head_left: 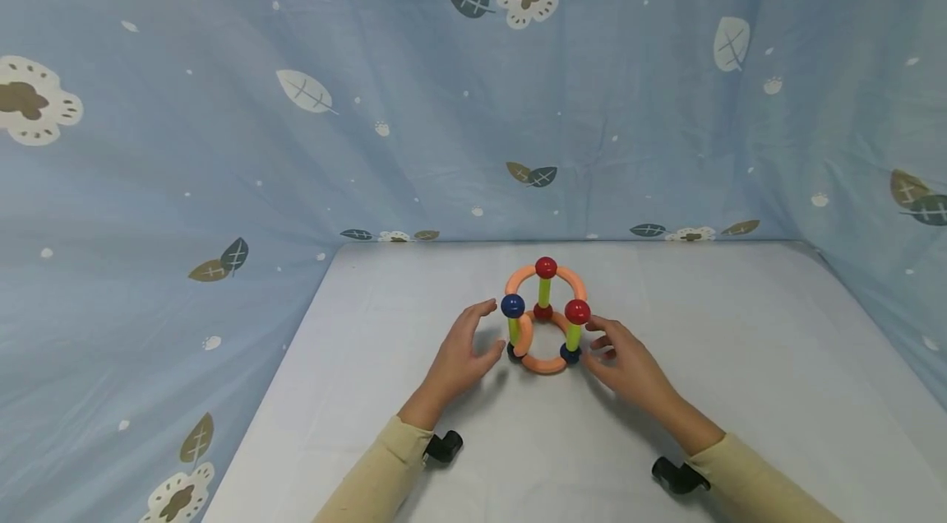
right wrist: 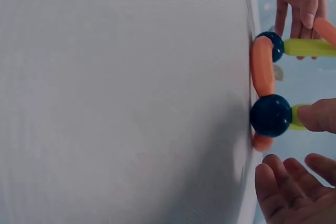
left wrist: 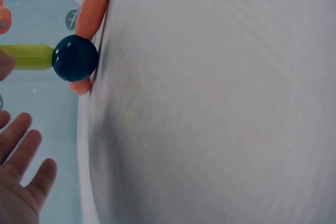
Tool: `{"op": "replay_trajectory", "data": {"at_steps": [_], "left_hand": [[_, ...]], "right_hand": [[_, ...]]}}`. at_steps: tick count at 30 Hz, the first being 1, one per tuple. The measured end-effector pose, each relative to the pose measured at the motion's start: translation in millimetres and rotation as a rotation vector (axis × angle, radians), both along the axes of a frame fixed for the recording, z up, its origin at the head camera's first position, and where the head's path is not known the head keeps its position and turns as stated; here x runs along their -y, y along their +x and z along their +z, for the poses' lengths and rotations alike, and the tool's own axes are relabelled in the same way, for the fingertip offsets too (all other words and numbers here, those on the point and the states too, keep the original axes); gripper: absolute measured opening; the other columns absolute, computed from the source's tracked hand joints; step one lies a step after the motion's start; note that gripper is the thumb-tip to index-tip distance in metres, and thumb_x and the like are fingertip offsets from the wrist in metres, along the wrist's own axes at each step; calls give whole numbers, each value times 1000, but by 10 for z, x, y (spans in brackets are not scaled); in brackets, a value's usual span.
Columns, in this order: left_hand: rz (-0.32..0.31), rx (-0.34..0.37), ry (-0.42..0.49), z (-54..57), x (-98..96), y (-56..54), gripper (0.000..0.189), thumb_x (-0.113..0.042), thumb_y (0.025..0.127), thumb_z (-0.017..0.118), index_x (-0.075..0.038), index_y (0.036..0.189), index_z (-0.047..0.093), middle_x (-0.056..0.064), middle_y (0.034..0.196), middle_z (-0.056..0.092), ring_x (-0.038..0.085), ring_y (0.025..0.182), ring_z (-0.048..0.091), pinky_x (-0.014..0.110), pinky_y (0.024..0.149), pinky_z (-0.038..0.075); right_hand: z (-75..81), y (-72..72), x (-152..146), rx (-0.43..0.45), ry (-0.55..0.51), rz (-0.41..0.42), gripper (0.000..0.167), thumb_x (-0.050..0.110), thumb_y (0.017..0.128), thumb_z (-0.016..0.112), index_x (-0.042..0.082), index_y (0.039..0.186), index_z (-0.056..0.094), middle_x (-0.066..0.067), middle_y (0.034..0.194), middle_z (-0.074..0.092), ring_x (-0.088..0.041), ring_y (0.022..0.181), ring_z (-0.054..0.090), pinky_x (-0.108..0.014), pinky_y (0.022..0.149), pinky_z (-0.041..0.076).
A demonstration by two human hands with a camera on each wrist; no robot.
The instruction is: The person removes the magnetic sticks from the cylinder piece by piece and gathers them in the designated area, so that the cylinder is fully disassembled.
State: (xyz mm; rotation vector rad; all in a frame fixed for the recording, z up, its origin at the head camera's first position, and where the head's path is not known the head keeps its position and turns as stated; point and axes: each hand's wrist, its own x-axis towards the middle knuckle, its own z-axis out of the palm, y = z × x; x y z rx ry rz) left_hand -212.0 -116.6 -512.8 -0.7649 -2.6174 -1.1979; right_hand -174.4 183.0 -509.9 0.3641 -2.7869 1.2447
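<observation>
A toy frame of magnetic balls and rods stands upright on the white table. Its base is a ring of orange curved rods [head_left: 543,365] with dark blue balls [left wrist: 75,58] and a red one [head_left: 543,312]. Green rods [head_left: 573,336] rise to a blue ball [head_left: 513,306] and two red balls [head_left: 546,267]. Orange arcs [head_left: 573,283] join the top at the back and right; another orange arc [head_left: 524,335] slants down below the blue ball. My left hand [head_left: 460,354] is beside the frame's left side, fingers spread. My right hand [head_left: 629,360] is at its right side, fingers loosely bent, thumb [right wrist: 318,116] overlapping a green rod.
The white table [head_left: 355,391] extends around the frame. Behind and beside it hangs a blue cloth [head_left: 414,120] with leaves and flowers. A black wrist camera [head_left: 445,447] sits at the left sleeve, another black camera [head_left: 677,475] at the right.
</observation>
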Motion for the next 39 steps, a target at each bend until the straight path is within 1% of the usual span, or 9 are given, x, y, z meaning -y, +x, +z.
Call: {"op": "replay_trajectory", "data": {"at_steps": [4,8,12,15,20,25,29,35,39], "left_hand": [[11,57,-26,-16,-24,15,61,-26,95,73,-7,148,48,6,140,58,25,132,52,48,111,43],[52,123,-76,-19,-48,32,54,-27,94,74,-9,142,56,4,130,65,23,124,58,46,106,47],[90,214,-98,-34,-76,38,44,-26,93,75,-13,133,64,-1,118,70,18,112,64,41,97,52],[94,250,-103,-58,-89,40,36,-24,92,76,-15,126,68,-4,111,71,14,102,65,36,90,54],[84,250,-100,-71,-102,40,28,-22,91,77,-15,118,72,-5,107,71,12,97,65,34,85,54],[87,254,-105,-67,-117,36,26,-21,91,77,-16,116,73,-6,107,72,12,97,64,33,84,54],[87,255,-97,-58,-126,38,26,-21,91,77,-16,116,73,-5,107,72,12,98,65,34,85,54],[78,246,-92,-53,-132,39,24,-22,91,79,-16,113,73,-5,106,73,13,97,66,32,84,55],[67,253,-89,-62,-144,46,22,-23,90,80,-16,110,73,-5,104,73,13,96,66,30,83,55]], "right_hand": [[-36,17,23,26,37,-13,58,10,89,77,1,140,53,-13,124,63,-19,96,63,-36,81,58],[-49,18,53,56,55,-34,52,12,89,78,0,134,57,-8,111,65,-15,86,59,-30,73,55],[-48,12,72,88,59,-55,45,13,88,78,1,128,61,-4,102,65,-14,82,58,-29,69,53],[-57,13,74,102,55,-57,41,14,88,78,2,125,63,-2,99,65,-13,82,58,-28,69,53],[-79,10,80,106,45,-56,35,14,89,78,3,120,65,-2,98,65,-12,82,59,-27,68,52],[-98,-8,100,121,51,-72,33,15,89,79,4,117,66,-1,97,65,-12,80,58,-27,68,52],[-107,-24,118,113,64,-84,31,15,89,78,5,116,66,-1,96,66,-12,79,58,-27,68,52],[-104,-39,123,106,71,-91,32,14,89,77,4,118,66,-2,97,67,-12,79,58,-27,67,51],[-106,-65,106,100,71,-96,34,13,90,76,3,120,66,-4,98,67,-13,79,57,-28,66,50]]}}
